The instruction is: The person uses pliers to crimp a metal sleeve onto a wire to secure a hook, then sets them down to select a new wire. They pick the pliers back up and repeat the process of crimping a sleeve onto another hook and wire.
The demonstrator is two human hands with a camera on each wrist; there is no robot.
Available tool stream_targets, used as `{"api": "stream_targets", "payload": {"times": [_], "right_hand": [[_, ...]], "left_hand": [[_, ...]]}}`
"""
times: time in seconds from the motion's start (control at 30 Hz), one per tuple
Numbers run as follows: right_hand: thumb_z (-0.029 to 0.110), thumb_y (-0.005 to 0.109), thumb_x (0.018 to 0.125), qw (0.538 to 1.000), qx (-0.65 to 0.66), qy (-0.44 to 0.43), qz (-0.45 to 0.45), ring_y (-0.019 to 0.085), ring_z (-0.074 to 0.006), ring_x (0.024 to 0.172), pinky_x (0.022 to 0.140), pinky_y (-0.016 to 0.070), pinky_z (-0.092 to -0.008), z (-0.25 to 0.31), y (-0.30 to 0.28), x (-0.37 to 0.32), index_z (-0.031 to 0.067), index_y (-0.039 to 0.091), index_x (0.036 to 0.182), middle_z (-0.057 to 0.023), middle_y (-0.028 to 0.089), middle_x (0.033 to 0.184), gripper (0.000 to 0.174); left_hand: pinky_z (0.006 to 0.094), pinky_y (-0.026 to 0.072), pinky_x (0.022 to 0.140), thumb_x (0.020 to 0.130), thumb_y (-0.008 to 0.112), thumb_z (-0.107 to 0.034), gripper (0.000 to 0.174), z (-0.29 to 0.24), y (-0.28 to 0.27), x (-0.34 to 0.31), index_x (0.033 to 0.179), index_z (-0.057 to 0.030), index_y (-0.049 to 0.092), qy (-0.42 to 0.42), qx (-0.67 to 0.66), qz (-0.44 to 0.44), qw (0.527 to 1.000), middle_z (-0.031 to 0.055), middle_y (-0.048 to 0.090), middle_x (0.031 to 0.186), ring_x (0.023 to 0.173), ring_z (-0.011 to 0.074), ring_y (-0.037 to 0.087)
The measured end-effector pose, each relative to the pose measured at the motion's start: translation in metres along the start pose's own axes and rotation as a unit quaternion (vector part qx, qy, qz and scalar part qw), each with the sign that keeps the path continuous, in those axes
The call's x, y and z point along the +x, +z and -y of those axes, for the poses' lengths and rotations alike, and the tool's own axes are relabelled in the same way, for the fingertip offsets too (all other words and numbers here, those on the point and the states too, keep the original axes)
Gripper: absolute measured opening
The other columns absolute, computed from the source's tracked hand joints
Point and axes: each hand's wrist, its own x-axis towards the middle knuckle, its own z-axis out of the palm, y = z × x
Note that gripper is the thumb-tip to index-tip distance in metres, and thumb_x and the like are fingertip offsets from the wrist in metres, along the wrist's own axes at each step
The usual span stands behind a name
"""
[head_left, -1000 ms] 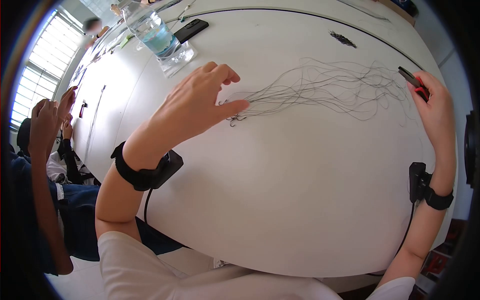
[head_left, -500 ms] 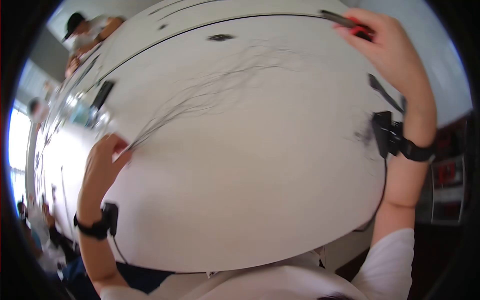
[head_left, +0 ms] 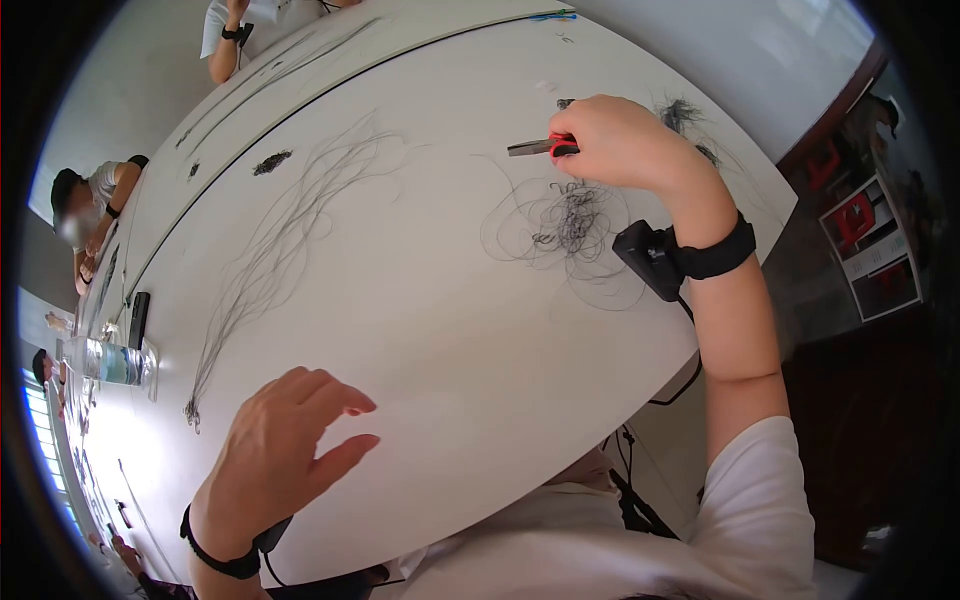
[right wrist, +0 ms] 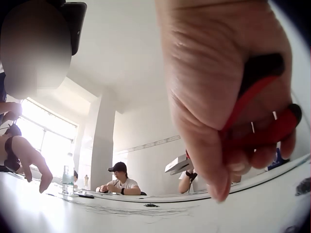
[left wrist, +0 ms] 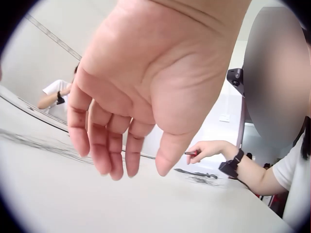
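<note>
My right hand [head_left: 625, 145] grips pliers [head_left: 530, 148] with red and black handles, seen close up in the right wrist view, where the fingers curl round the red handle [right wrist: 262, 138]. The metal jaws point left, above a tangled pile of thin dark lines with small hooks [head_left: 575, 225]. My left hand [head_left: 280, 450] hovers over the near left of the table, thumb and fingers apart and nothing between them; the left wrist view shows its bare palm [left wrist: 146, 77]. Beyond it lies a long bundle of fine lines [head_left: 270, 245], small hooks clustered at its near end.
A small dark clump [head_left: 272, 162] lies beyond the bundle on the white table [head_left: 420, 330]. More dark strands [head_left: 680, 112] spread near the right edge. A water bottle [head_left: 105, 360] and a black phone [head_left: 140, 318] are at the left. Other people sit across the table.
The head view has turned to the right. My left hand, at the bundle's hook end half a second ago, is now apart from it. My right hand with the pliers has come over the tangled pile.
</note>
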Motion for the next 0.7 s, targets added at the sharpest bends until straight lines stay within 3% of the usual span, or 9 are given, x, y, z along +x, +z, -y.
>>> {"api": "stream_targets", "payload": {"times": [0.13,0.37,0.47,0.53,0.57,0.63,0.67,0.7], "right_hand": [[0.021,0.069,0.077,0.998,-0.005,0.049,0.030,0.062,-0.0321,0.066,0.062,0.0488,-0.0401,-0.008,0.009,0.000,0.0016,0.070,0.087,-0.0158,0.065,0.070,0.022],[0.020,0.070,0.076,0.998,-0.013,0.048,0.041,0.063,-0.0318,0.070,0.065,0.0496,-0.0400,-0.004,0.018,0.001,0.0007,0.070,0.086,-0.0170,0.066,0.073,0.022],[0.018,0.071,0.071,0.999,0.008,0.043,0.012,0.068,-0.0350,0.080,0.070,0.0539,-0.0426,0.002,0.007,-0.003,0.0031,0.071,0.089,-0.0177,0.070,0.080,0.024],[0.018,0.070,0.077,0.994,0.073,-0.020,-0.082,0.066,-0.0310,0.074,0.067,0.0514,-0.0400,0.011,0.002,-0.003,0.0027,0.070,0.091,-0.0150,0.068,0.077,0.021],[0.018,0.070,0.077,0.993,0.073,-0.031,-0.083,0.066,-0.0310,0.074,0.067,0.0514,-0.0400,0.020,0.000,-0.004,0.0027,0.070,0.091,-0.0150,0.068,0.077,0.021],[0.017,0.069,0.082,0.957,0.256,-0.111,-0.076,0.062,-0.0260,0.067,0.063,0.0482,-0.0367,0.047,0.000,-0.008,0.0026,0.068,0.091,-0.0126,0.065,0.072,0.017],[0.015,0.069,0.083,0.938,0.320,-0.127,-0.046,0.057,-0.0229,0.061,0.060,0.0452,-0.0347,0.060,0.004,-0.009,0.0026,0.066,0.089,-0.0117,0.062,0.068,0.014],[0.015,0.070,0.082,0.929,0.342,-0.142,-0.018,0.058,-0.0244,0.061,0.060,0.0458,-0.0353,0.074,0.004,-0.013,0.0029,0.066,0.088,-0.0119,0.062,0.068,0.014]], "left_hand": [[0.0357,0.0505,0.069,0.080,0.080,-0.013,0.023,-0.004,0.014,0.017,0.098,-0.0065,0.068,0.077,-0.020,-0.004,0.997,0.0072,0.067,0.086,0.079,0.0253,0.063],[0.0339,0.0544,0.073,0.080,0.078,-0.008,0.020,-0.011,0.015,0.028,0.097,-0.0041,0.068,0.062,-0.012,0.010,0.998,0.0086,0.068,0.087,0.085,0.0247,0.067],[0.0320,0.0539,0.072,0.080,0.077,-0.007,0.020,-0.004,0.016,0.029,0.098,-0.0035,0.068,0.061,-0.035,0.004,0.998,0.0089,0.069,0.089,0.083,0.0232,0.067],[0.0299,0.0529,0.065,0.084,0.076,-0.010,0.020,0.004,0.018,0.031,0.101,-0.0032,0.068,0.043,-0.099,-0.027,0.994,0.0086,0.070,0.086,0.077,0.0216,0.068],[0.0299,0.0529,0.065,0.084,0.076,-0.010,0.020,0.005,0.017,0.034,0.101,-0.0032,0.068,0.037,-0.098,-0.035,0.994,0.0086,0.070,0.086,0.077,0.0216,0.068],[0.0256,0.0504,0.067,0.092,0.070,-0.010,0.014,0.006,0.012,0.039,0.102,-0.0019,0.068,-0.025,-0.168,-0.062,0.983,0.0048,0.071,0.092,0.076,0.0127,0.065],[0.0256,0.0504,0.067,0.092,0.070,-0.010,0.014,0.007,0.013,0.039,0.102,-0.0019,0.068,-0.035,-0.165,-0.072,0.983,0.0048,0.071,0.092,0.076,0.0127,0.065],[0.0245,0.0496,0.066,0.094,0.067,-0.012,0.014,0.008,0.014,0.042,0.104,-0.0014,0.067,-0.058,-0.218,-0.085,0.971,0.0037,0.070,0.090,0.077,0.0110,0.064]]}}
